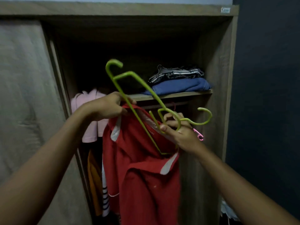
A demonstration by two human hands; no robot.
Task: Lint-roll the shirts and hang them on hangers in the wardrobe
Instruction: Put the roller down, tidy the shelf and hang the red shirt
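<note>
Dark wood makes up the wardrobe (227, 78) in front of you, and its inside is dim.

Your left hand (107, 108) has its fingers (128, 101) closed on the collar end of the red shirt (142, 176), and they also pinch the long thin bar of a green hanger (129, 109). Your right hand (180, 135) is closed too; its fingers (170, 117) wrap the neck of a green hanger just under the hook (206, 116). It looks like two green hangers are tangled together, since another hook (113, 64) points up near the top, but you cannot tell for sure how they join.

The long bar runs on a slant, from high on the left down to low on the right, and its low corner is tucked inside the shirt. The shirt hangs straight down between your two hands, right in front of the open wardrobe. Both hands are about as near to it.

Behind your left hand, a pink shirt (89, 120) already hangs. Above it, a shelf (170, 95) holds folded clothes (180, 83). The rail must be under that shelf, so the hook has to turn upward before it can go on.
</note>
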